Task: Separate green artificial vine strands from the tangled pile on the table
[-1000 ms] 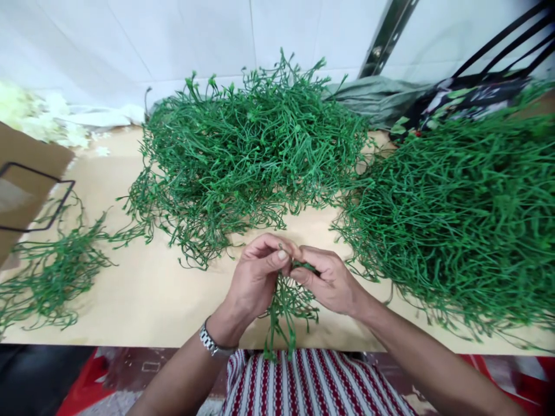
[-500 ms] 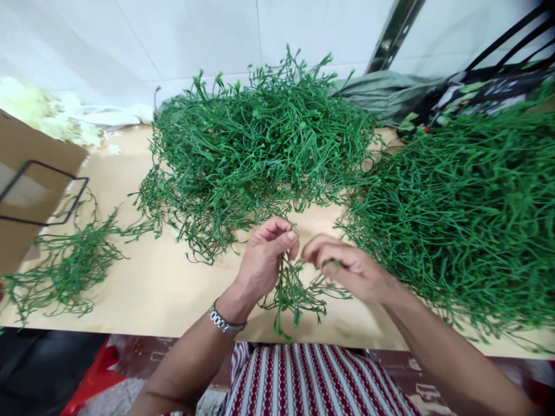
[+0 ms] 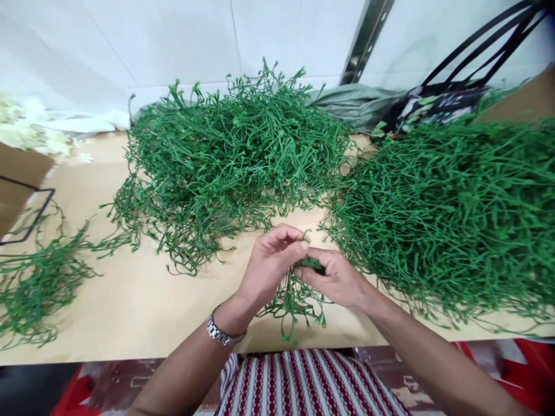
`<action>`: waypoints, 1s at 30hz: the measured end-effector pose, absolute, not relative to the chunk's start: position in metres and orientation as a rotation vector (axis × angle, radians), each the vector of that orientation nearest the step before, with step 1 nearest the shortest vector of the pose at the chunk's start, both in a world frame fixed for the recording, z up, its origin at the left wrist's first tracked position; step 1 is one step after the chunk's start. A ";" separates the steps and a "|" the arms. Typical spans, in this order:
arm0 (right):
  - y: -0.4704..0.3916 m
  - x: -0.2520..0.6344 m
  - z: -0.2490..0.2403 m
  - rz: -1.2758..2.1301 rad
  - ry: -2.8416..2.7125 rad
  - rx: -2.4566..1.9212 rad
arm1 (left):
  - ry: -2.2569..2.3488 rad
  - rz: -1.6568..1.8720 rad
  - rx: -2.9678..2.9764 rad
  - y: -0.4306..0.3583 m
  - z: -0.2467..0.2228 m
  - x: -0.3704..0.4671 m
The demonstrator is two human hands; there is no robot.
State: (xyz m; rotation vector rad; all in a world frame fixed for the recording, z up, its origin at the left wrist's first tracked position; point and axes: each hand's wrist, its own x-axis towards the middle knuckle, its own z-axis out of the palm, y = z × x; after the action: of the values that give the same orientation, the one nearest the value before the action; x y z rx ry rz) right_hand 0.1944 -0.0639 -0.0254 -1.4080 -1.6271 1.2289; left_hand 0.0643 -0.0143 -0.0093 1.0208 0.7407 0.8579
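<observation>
My left hand point(image 3: 273, 263), with a metal-band watch point(image 3: 219, 329) on its wrist, pinches the top of a small bunch of green artificial stems point(image 3: 295, 303). The bunch hangs down below my fingers, its budded tips spread near the table's front edge. My right hand point(image 3: 336, 274) meets the left at the top of the bunch. Its fingers are closed, with a bit of dark green stem point(image 3: 315, 264) between thumb and forefinger. Fingertips partly hide where the stems come together.
Behind my hands lies a big tangled heap of green stems point(image 3: 234, 150); another heap point(image 3: 451, 214) fills the right side. A smaller pile point(image 3: 39, 283) sits left, near a cardboard box point(image 3: 19, 167) with a black wire frame. Pale flowers point(image 3: 30, 127) and a black-handled bag point(image 3: 433, 104) stand against the wall.
My right hand has moved left, from apart to touching the left hand at the bunch's top. The left hand keeps its pinch. The whole view has shifted slightly to the right.
</observation>
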 end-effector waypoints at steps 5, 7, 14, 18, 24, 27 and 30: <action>-0.068 0.200 -0.026 0.992 -1.696 -1.407 | 0.803 0.693 1.135 -0.022 -0.015 0.046; -0.068 0.200 -0.027 0.896 -1.771 -1.384 | 0.823 0.625 1.180 -0.025 -0.017 0.040; -0.066 0.202 -0.025 0.791 -1.950 -1.229 | 0.763 0.442 1.258 -0.023 -0.012 0.031; -0.065 0.204 -0.022 0.750 -2.113 -1.187 | 0.805 0.335 1.582 -0.021 -0.005 0.029; -0.061 0.211 -0.012 0.874 -2.510 -0.910 | 0.388 0.077 2.150 -0.016 0.006 0.023; -0.064 0.210 -0.001 0.986 -2.682 -0.803 | 0.184 -0.014 2.319 -0.019 0.014 0.022; -0.067 0.207 0.010 1.058 -2.827 -0.747 | 0.086 -0.079 2.352 -0.022 0.021 0.022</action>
State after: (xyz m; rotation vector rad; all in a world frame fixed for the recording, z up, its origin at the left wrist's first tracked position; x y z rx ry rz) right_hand 0.2068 -0.0673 0.0104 -0.7468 -2.8269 1.0583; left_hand 0.0219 -0.0223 0.0213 2.3517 0.0859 -0.0786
